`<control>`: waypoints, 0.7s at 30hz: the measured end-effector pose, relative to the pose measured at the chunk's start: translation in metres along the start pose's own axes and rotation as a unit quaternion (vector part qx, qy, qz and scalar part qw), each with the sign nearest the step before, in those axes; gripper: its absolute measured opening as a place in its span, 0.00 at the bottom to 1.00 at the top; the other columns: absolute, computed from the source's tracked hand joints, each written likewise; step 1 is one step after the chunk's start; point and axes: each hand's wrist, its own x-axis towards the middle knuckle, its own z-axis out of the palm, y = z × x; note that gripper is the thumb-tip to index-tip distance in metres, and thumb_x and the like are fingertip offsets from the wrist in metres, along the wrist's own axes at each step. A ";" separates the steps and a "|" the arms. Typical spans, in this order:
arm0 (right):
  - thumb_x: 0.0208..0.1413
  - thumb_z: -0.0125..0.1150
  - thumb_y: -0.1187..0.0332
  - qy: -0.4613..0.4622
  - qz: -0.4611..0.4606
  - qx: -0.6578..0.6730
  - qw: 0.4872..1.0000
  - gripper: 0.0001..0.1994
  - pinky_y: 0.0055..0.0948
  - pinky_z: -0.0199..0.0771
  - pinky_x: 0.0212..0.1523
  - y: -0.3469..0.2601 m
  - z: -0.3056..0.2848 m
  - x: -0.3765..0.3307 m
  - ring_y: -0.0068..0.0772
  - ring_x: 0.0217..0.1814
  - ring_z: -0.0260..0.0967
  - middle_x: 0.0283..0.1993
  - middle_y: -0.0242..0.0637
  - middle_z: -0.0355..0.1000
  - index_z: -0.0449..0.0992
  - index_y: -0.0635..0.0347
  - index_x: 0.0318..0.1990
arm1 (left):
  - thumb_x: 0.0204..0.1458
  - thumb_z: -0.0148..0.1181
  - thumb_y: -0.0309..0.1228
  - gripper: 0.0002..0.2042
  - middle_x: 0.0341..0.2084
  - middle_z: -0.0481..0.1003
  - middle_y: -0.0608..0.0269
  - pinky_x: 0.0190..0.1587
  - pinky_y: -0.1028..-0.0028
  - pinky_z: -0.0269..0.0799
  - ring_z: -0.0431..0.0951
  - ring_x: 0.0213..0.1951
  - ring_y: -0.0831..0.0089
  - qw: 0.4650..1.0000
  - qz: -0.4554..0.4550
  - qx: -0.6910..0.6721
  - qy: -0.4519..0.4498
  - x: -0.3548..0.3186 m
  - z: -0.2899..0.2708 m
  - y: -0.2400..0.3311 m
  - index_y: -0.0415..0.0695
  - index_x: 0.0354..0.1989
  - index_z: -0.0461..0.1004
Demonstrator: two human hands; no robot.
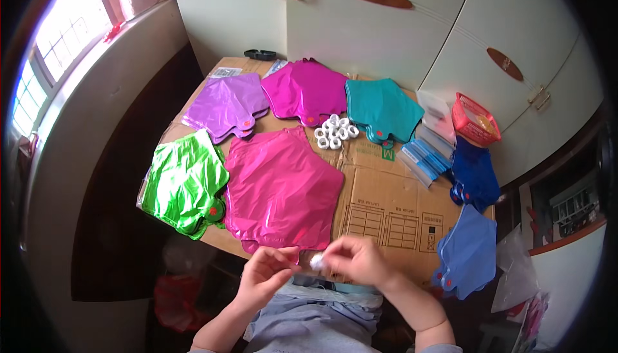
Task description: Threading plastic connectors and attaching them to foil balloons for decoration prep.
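A large flat pink foil piece (pixel 286 182), shaped like an uninflated balloon, lies on the cardboard in front of me. At its near edge, my left hand (pixel 265 276) is closed in a pinch beside a small pink bit; whether the fingers grip it is unclear. Close by, my right hand (pixel 359 261) pinches a small white ring-like piece (pixel 317 261) between thumb and fingers. It resembles the white rings (pixel 335 132) heaped beyond the pink foil. The two hands are slightly apart, over the table's front edge.
Stacks of foil surround the pink one: green (pixel 183 179), lilac (pixel 228 103), magenta (pixel 306 89), teal (pixel 383 108), dark blue (pixel 475 172) and light blue (pixel 470 250). Blue-and-clear packets (pixel 425 160) and a red basket (pixel 475 121) stand right. Cabinets (pixel 380 37) close off the back.
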 end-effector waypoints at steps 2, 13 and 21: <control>0.51 0.59 0.77 0.040 0.026 0.035 0.998 0.01 0.19 0.71 0.33 0.001 -0.020 0.026 0.17 0.29 0.69 0.28 0.32 0.74 0.75 0.64 0.31 | 0.50 0.53 0.15 0.07 0.48 0.69 0.52 0.45 0.75 0.67 0.72 0.43 0.75 0.997 0.071 -0.003 0.023 0.006 0.004 0.000 0.38 0.35 0.64; 0.44 0.62 0.73 0.282 0.085 -0.101 0.950 0.04 0.20 0.71 0.24 0.042 -0.095 0.174 0.21 0.22 0.72 0.21 0.33 0.74 0.74 0.61 0.23 | 0.49 0.53 0.16 0.05 0.45 0.71 0.54 0.41 0.80 0.64 0.69 0.39 0.81 0.998 0.049 0.009 0.046 -0.026 -0.011 0.003 0.38 0.33 0.68; 0.42 0.60 0.68 0.242 0.115 -0.341 0.901 0.04 0.27 0.72 0.27 0.032 -0.093 0.186 0.26 0.21 0.74 0.17 0.33 0.73 0.74 0.56 0.21 | 0.49 0.50 0.15 0.05 0.45 0.71 0.55 0.38 0.81 0.63 0.68 0.38 0.82 0.998 0.030 0.032 0.044 -0.023 -0.012 0.002 0.38 0.32 0.69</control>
